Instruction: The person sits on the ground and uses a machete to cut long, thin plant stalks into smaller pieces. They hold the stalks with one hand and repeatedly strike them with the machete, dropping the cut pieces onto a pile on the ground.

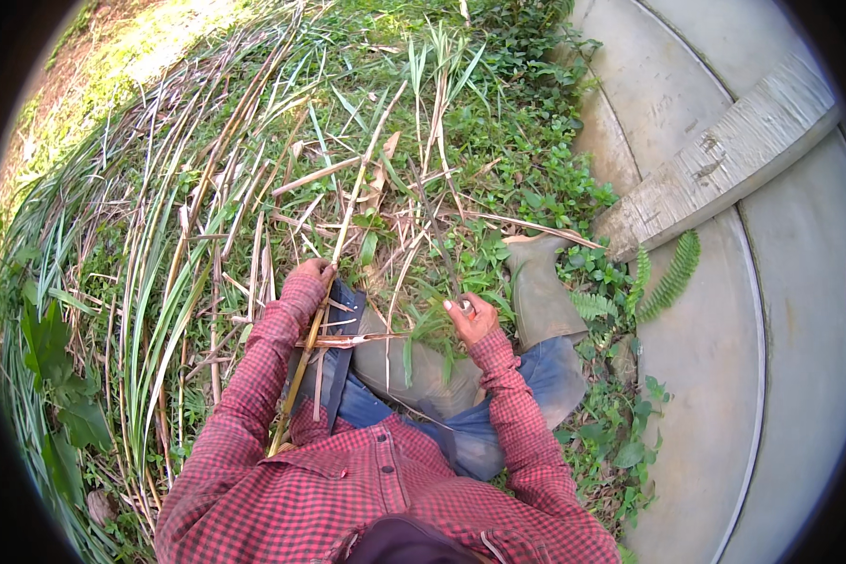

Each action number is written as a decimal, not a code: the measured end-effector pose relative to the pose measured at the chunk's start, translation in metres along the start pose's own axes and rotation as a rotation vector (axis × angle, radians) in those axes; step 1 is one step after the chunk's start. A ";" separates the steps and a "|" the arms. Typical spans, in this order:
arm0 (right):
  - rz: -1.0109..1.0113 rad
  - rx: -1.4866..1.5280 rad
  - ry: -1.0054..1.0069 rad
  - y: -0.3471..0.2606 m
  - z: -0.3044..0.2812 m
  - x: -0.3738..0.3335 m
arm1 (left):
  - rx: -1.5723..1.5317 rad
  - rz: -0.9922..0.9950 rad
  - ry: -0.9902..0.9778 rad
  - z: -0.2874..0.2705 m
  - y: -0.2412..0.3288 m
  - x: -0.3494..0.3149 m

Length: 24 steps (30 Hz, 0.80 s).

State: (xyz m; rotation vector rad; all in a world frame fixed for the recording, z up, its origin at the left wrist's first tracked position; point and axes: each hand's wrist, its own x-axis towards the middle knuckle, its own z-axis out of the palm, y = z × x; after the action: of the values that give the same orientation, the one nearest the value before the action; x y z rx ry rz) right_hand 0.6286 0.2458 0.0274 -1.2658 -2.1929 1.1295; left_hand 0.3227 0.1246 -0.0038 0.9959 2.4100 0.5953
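Observation:
My left hand [316,273] is closed round a long yellowish cane stalk [352,202]. The stalk slants from the grass ahead, past my left forearm, to my lap. In my right hand [474,318] is a long thin knife [432,221], its dark, narrow blade pointing forward and slightly left, apart from the stalk. Only a little of its handle shows between my fingers. A split brown piece of stalk [348,341] and pale strips lie across my left thigh, over a dark strap-like band [341,365].
Long cut stalks with leaves [160,244] are heaped on the left. Dry peelings [315,176] litter the grass ahead. At right, a weathered plank [724,155] rests on a curved concrete surface [705,376] beside a fern [672,277]. My rubber boots [543,291] are folded in front.

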 end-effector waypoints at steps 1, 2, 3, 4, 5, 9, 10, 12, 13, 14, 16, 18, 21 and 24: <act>0.015 0.031 -0.015 0.001 0.005 0.001 | 0.021 0.029 -0.006 -0.001 0.001 -0.001; 0.029 0.062 -0.031 0.001 0.013 0.001 | -0.057 0.044 -0.028 0.003 -0.004 0.000; 0.037 0.093 -0.048 -0.003 0.019 0.003 | -0.136 0.059 -0.043 0.005 -0.008 0.000; 0.013 0.099 -0.029 -0.007 0.023 0.001 | -0.214 0.075 -0.059 0.006 -0.012 0.000; 0.008 0.132 -0.054 -0.010 0.025 0.000 | -0.537 0.020 -0.171 0.009 -0.015 -0.001; 0.043 0.208 -0.092 -0.016 0.022 -0.012 | -1.441 -0.107 -0.620 -0.001 0.001 -0.011; 0.051 0.204 -0.083 -0.015 0.020 -0.014 | -1.491 -0.089 -0.696 -0.003 -0.002 -0.007; 0.042 0.164 -0.059 -0.014 0.013 -0.014 | -1.564 -0.081 -0.756 -0.002 -0.002 -0.006; 0.026 0.127 -0.046 -0.015 0.008 -0.011 | -1.529 -0.099 -0.728 -0.002 -0.001 -0.008; 0.010 0.090 -0.034 -0.016 0.002 -0.007 | -1.493 -0.118 -0.699 -0.001 -0.002 -0.011; -0.093 -0.014 0.050 -0.020 -0.014 0.008 | -1.376 -0.100 -0.647 -0.005 0.002 -0.016; -0.095 -0.145 0.087 -0.038 -0.031 0.027 | -1.220 -0.084 -0.517 -0.011 0.002 -0.019; -0.129 -0.491 0.084 -0.075 -0.048 0.054 | -0.881 0.046 -0.247 -0.002 -0.017 -0.018; -0.246 -0.580 -0.133 -0.086 -0.034 0.062 | -0.306 0.206 0.091 0.003 -0.028 -0.030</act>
State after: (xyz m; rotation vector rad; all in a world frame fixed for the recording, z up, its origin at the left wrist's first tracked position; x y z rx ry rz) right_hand 0.5705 0.2898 0.1109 -1.0943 -2.8060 0.5053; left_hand 0.3284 0.0851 -0.0141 1.1071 2.2160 1.0675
